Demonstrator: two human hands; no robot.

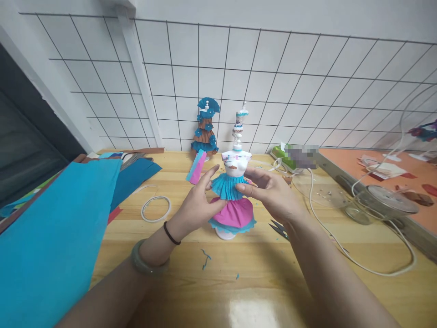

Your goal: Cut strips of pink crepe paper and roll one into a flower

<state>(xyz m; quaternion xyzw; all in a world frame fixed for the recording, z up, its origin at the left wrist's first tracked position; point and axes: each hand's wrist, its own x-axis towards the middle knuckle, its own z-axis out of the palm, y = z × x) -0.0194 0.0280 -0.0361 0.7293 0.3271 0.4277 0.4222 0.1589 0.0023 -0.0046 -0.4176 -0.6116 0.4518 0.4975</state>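
Note:
A small white dress form point(235, 165) stands upright in front of me on its round base. It wears a pleated blue crepe-paper tier point(227, 186) over a pink crepe-paper skirt point(235, 213) with a blue scalloped hem. My left hand point(200, 202) cups the left side of the blue tier, thumb low near its edge and forefinger raised. On the other side, my right hand point(273, 189) grips the blue tier, its thumb pressed on the front pleats and its fingers partly hidden behind.
Behind stand a finished brown-and-blue paper dress point(205, 132) and a decorated white stand point(238, 127). A tape roll point(156, 209) and blue paper sheets point(64, 228) lie left. Scissors point(279, 229), a looping white cable point(358, 266) and a clear dish point(316, 191) lie right.

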